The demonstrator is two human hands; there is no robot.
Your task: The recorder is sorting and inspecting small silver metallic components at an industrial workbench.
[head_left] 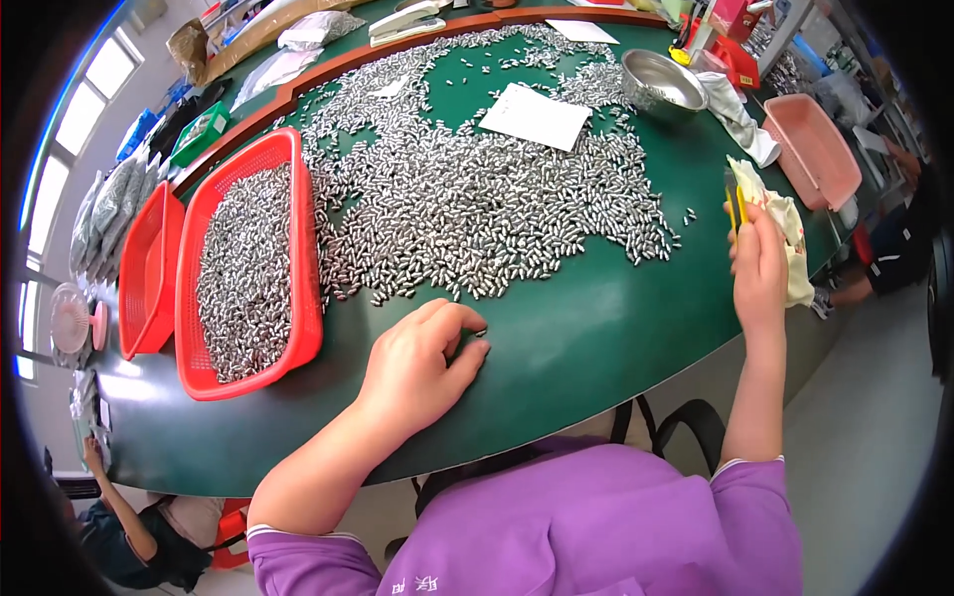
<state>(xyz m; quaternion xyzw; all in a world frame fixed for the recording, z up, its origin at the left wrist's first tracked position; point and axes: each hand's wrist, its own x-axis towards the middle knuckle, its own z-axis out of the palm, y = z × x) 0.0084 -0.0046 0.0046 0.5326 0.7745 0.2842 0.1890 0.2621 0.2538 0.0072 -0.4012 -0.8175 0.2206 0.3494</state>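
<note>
A broad spread of small silvery metal pieces (477,204) covers the middle of the green table (556,348). My left hand (412,363) rests near the front of this spread, fingers curled. Between its thumb and forefinger tips shows one small metal piece (481,333), partly hidden. Off to the right, my right hand (759,256) is closed around a slim yellow and dark tool (736,204) that looks like a utility knife, held upright. Just beyond that hand lies a crumpled pale yellow cloth (790,223) at the table's edge.
On the left stands a red basket (311,288) of metal pieces, beside another red basket (149,283). White paper (537,116) lies on the spread. Farther right are a steel bowl (664,81) and a pink basket (813,149). Other people sit at the lower left and far right.
</note>
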